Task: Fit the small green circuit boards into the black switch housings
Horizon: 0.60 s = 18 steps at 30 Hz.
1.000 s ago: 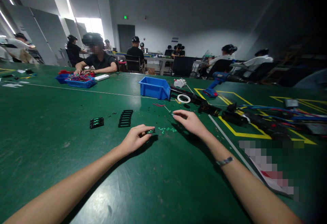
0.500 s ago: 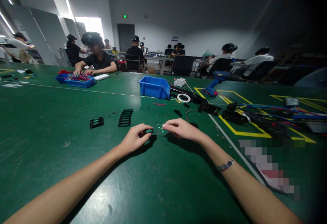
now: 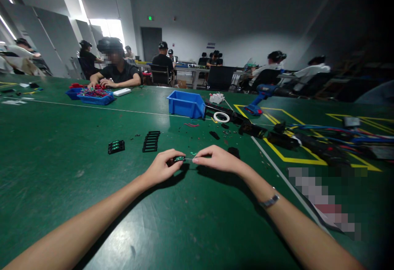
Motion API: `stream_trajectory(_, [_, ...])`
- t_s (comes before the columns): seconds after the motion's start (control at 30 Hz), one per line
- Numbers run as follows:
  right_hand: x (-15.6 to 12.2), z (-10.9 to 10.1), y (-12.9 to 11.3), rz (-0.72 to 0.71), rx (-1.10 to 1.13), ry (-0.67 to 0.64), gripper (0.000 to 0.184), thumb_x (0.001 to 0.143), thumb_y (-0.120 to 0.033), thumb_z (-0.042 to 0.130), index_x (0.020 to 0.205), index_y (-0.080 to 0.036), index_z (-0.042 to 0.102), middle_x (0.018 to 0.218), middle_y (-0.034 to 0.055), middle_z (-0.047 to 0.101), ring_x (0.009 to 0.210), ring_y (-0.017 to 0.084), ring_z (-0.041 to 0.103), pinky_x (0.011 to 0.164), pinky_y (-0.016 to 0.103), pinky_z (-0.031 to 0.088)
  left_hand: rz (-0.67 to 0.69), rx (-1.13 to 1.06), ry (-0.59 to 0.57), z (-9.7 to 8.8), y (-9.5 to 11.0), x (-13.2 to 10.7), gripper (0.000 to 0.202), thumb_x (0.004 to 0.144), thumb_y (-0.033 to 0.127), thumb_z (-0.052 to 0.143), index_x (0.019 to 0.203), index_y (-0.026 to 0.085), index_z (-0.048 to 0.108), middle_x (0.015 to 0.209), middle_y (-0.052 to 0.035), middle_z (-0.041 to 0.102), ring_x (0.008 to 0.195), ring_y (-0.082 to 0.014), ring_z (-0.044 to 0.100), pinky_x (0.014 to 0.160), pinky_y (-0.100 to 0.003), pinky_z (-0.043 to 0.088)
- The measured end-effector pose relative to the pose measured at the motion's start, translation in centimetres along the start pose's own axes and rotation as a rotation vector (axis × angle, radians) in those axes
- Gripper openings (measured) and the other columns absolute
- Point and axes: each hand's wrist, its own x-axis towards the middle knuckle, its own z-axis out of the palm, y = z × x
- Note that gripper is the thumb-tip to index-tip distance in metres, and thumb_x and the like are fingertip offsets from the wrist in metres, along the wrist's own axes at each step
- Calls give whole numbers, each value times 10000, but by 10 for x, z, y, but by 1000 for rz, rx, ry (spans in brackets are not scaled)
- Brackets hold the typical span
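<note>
Between the thumb and fingers of my left hand [image 3: 164, 165] is a small black holder with green pieces [image 3: 179, 159]. My right hand [image 3: 215, 158] pinches a thin metal pin [image 3: 188, 159], whose far end meets the right side of the holder; whether it is inside cannot be made out. Small green pieces [image 3: 193, 154] lie on the table just beyond the right fingertips. A black ladder-shaped frame [image 3: 151, 141] lies beyond my left hand. Left of that sits a black block with green pieces [image 3: 116, 147].
A blue bin [image 3: 186, 105] stands ahead, beside a white ring [image 3: 221, 117] and scattered small parts. A blue cordless drill [image 3: 260, 99] and bundled cables [image 3: 326, 134] are to the right. Across the table a person [image 3: 115, 69] handles wires in a blue tray [image 3: 96, 97].
My right hand has moved slightly left and down, bringing the pin from above the green pieces to the side of the holder. My left hand has stayed in place.
</note>
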Motion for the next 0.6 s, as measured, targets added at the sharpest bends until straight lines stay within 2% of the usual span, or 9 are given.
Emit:
stream_trajectory(0.1, [0, 0, 1, -27, -2, 14, 403, 902, -551, 658, 933, -180, 813, 884, 39, 774, 838, 209, 667, 754, 289, 461, 4, -2, -8, 0, -1, 0, 256, 962, 260, 600, 1167, 172, 723, 964, -56, 693, 818, -163, 634, 702, -256, 454])
stream_trajectory(0.3, [-2, 1, -2, -92, -98, 65, 310, 895, -479, 709, 951, -191, 810, 925, 46, 775, 875, 215, 692, 772, 289, 469, 1, -5, -14, 0, -1, -1, 238, 972, 291, 601, 1132, 167, 726, 987, -59, 716, 848, -174, 647, 748, -271, 465])
stream_trajectory(0.47, [-5, 4, -10, -139, -196, 113, 294, 890, -459, 733, 979, -188, 804, 911, 50, 737, 846, 197, 681, 747, 281, 458, 0, -26, -37, -1, -1, 0, 277, 1006, 344, 559, 1147, 166, 717, 1076, -71, 743, 980, -203, 673, 868, -294, 481])
stream_trajectory(0.6, [-5, 6, -14, -158, -197, 133, 271, 892, -433, 739, 966, -179, 799, 892, 43, 727, 832, 185, 675, 740, 276, 454, 0, -40, -64, -2, 0, 0, 313, 1030, 384, 514, 1146, 163, 704, 1075, -68, 744, 985, -204, 674, 873, -293, 481])
